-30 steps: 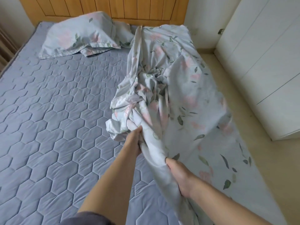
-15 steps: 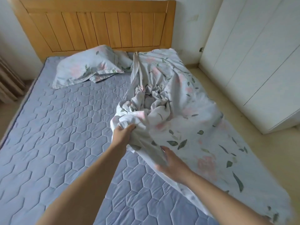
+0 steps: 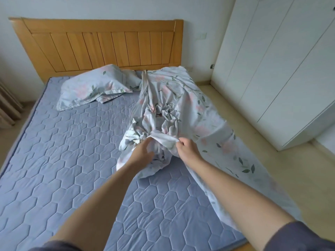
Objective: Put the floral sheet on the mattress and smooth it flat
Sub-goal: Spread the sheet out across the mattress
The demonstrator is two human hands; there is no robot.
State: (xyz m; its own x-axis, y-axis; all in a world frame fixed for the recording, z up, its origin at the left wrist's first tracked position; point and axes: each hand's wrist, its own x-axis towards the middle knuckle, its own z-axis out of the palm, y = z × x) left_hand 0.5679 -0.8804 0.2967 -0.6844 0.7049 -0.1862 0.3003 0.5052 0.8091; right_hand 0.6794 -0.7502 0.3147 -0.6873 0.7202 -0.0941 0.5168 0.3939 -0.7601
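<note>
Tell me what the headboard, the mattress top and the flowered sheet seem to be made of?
Headboard: probably wood, honey-coloured with a smooth satin varnish; slats and faint grain show.
Mattress: matt blue fabric cover, quilted; stitched hexagons puff slightly.
Floral sheet: thin, soft printed cloth, perhaps cotton or a blend; it bunches into fine creases and drapes limply.

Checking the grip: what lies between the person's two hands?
Seen in the head view: a raised, crumpled fold of the floral sheet, pinched by the right hand and held by the left hand.
</note>
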